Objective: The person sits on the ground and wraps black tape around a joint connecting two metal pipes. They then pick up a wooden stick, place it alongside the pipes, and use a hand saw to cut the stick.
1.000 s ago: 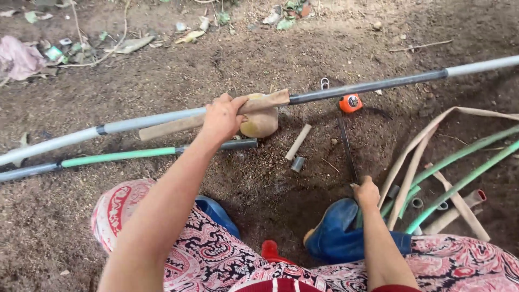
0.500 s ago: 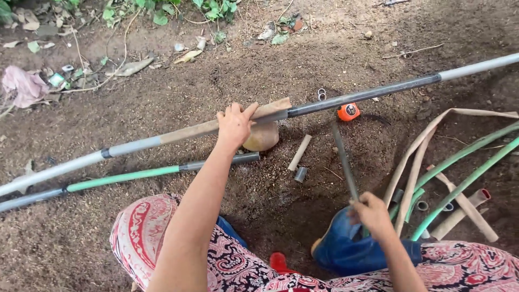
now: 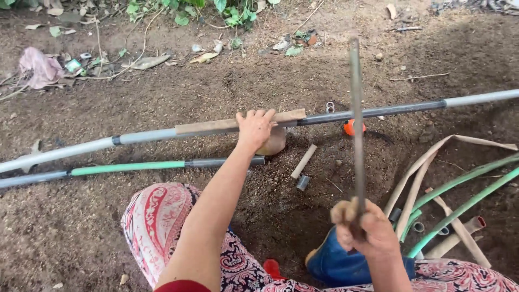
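Note:
My left hand (image 3: 255, 127) presses down on a long grey and white pipe (image 3: 378, 112) where a brown wooden strip (image 3: 216, 125) lies along it, over a tan block (image 3: 273, 143). In front of me my right hand (image 3: 365, 232) is closed around the lower end of a thin flat metal blade (image 3: 356, 119), which stands nearly upright and reaches past the pipe. A short cut pipe piece (image 3: 304, 161) and a small grey coupling (image 3: 303, 183) lie on the soil between my hands.
A second pipe with a green section (image 3: 130, 167) lies parallel, nearer me. An orange tape measure (image 3: 352, 127) sits under the long pipe. Green hoses and tan strips (image 3: 454, 189) pile up at right. Litter and leaves line the far edge. My patterned trousers and blue shoe (image 3: 335, 265) are below.
My right hand has lifted the metal blade off the ground and raised it upright. My left hand stays on the pipe and wooden strip; the camera has shifted.

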